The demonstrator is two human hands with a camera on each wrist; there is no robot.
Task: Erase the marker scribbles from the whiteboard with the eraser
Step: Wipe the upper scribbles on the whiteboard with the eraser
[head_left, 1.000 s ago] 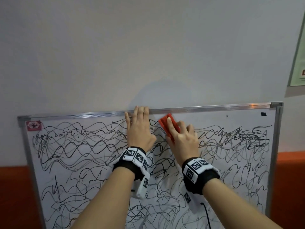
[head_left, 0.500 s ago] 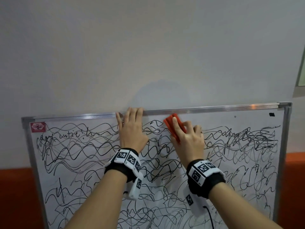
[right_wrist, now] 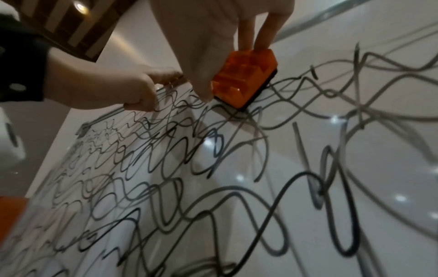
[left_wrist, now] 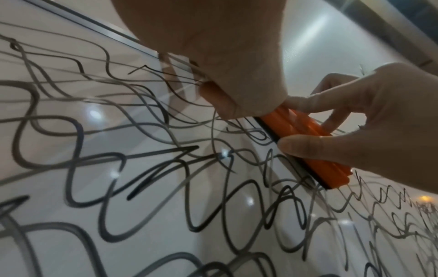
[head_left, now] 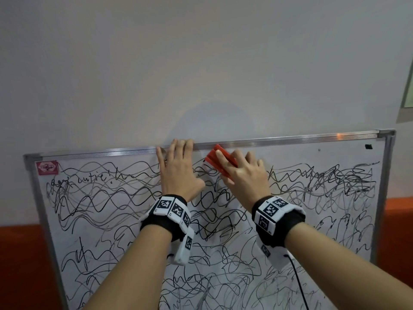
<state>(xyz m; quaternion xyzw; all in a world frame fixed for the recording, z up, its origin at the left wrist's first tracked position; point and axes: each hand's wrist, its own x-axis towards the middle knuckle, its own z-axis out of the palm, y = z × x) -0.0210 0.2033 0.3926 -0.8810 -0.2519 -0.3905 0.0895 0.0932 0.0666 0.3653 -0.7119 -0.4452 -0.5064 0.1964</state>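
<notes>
A framed whiteboard (head_left: 348, 153) leans on the wall, covered with black marker scribbles (head_left: 111, 198). My right hand (head_left: 243, 173) grips an orange eraser (head_left: 218, 158) with a black felt base and presses it flat on the board just under the top rail. The eraser (left_wrist: 305, 131) lies between thumb and fingers in the left wrist view; the right wrist view shows the eraser (right_wrist: 246, 78) from its end. My left hand (head_left: 177, 168) lies flat on the board beside it, fingers straight, fingertips at the top rail.
The board's metal frame (head_left: 290, 138) runs along the top and sides. A red sticker (head_left: 47, 167) sits in the upper left corner. A framed sheet (head_left: 407, 92) hangs on the wall at right. An orange band (head_left: 397, 220) crosses the wall behind.
My right hand has slid the eraser up to just under the top rail. The left hand stays flat on the board. The head view has shifted slightly.
</notes>
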